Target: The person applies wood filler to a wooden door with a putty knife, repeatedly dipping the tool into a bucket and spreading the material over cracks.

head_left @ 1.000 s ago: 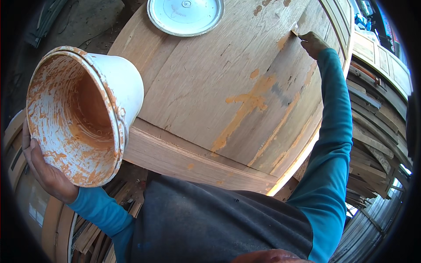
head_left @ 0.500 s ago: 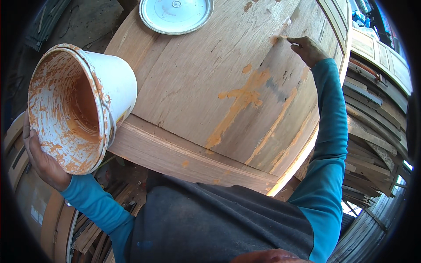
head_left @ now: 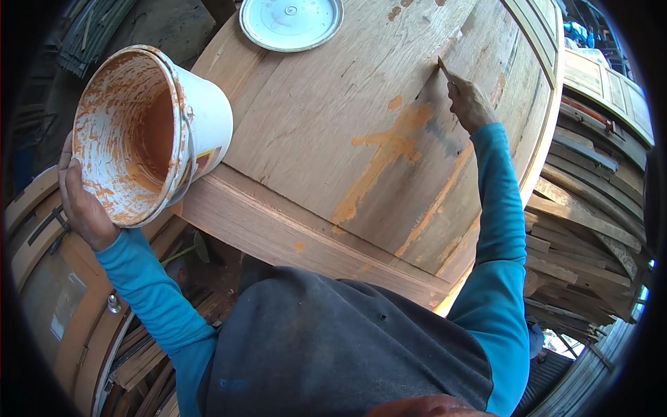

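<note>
My left hand (head_left: 89,208) is closed on the lower rim side of a white bucket (head_left: 207,115), tipped so that its mouth faces me. Orange-brown filler (head_left: 157,135) lies in the bottom and is smeared over the inner wall. Out over the wooden door panel (head_left: 306,118), my right hand (head_left: 471,104) grips a thin putty knife (head_left: 442,66), seen nearly edge-on, its tip at the wood. Orange filler patches (head_left: 389,147) streak the panel nearer to me. How the knife's handle sits in the fingers is hidden.
A round white lid (head_left: 292,24) lies on the panel's far left part. Stacked timber (head_left: 577,229) fills the right side, with a pale panelled door (head_left: 611,87) above it. More curved wooden frames (head_left: 76,333) and offcuts are at the lower left.
My right hand has come left and slightly nearer, and the putty knife has turned more upright. The bucket in my left hand has moved up and right in view.
</note>
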`<state>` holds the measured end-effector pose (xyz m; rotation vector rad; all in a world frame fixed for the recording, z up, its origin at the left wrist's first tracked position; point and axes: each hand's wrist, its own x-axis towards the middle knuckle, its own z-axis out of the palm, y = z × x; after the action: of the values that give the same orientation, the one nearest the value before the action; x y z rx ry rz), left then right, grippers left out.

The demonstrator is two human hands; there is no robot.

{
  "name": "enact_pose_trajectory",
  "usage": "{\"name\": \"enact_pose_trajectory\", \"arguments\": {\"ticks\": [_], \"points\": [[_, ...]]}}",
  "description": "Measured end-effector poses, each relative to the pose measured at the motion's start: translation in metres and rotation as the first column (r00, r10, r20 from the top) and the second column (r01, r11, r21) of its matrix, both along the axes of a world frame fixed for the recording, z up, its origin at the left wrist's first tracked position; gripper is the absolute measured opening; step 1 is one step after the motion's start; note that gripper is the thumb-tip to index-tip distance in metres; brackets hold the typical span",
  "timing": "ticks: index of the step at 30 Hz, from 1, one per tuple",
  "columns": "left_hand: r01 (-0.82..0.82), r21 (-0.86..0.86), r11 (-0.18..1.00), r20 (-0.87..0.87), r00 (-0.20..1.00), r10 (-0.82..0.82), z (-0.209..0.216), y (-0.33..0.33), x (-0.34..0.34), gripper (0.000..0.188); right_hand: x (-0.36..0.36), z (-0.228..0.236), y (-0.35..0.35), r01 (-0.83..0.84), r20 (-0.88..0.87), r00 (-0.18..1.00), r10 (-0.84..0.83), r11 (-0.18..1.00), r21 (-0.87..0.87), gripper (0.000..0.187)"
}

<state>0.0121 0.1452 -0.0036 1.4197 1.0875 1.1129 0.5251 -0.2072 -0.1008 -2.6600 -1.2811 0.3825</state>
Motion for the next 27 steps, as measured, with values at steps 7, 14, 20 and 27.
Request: {"name": "enact_pose_trajectory", "arguments": {"ticks": [7, 14, 20, 27], "points": [[-0.006, -0.019, 1.0, 0.061, 0.998, 0.007, -0.001, -0.003, 0.003, 0.048, -0.024, 0.0, -0.012, 0.389, -0.482, 0.835, -0.264, 0.903, 0.18, 0.038], [0.039, 0.079, 0.996, 0.107, 0.993, -0.048, -0.002, -0.01, 0.005, 0.043, -0.116, 0.064, 0.015, 0.235, -0.415, 0.904, -0.1, 0.928, 0.289, 0.037], [0.13, 0.251, 0.959, 0.019, 0.99, -0.139, 0.009, -0.047, 0.011, 0.044, -0.224, 0.194, 0.091, -0.162, -0.119, 0.953, 0.277, 0.804, 0.572, 0.029], [0.406, 0.403, 0.82, -0.167, 0.914, -0.371, 0.016, -0.072, -0.013, 0.053, -0.335, 0.193, 0.196, -0.646, 0.11, 0.76, 0.64, 0.762, 0.03, 0.05]]}}
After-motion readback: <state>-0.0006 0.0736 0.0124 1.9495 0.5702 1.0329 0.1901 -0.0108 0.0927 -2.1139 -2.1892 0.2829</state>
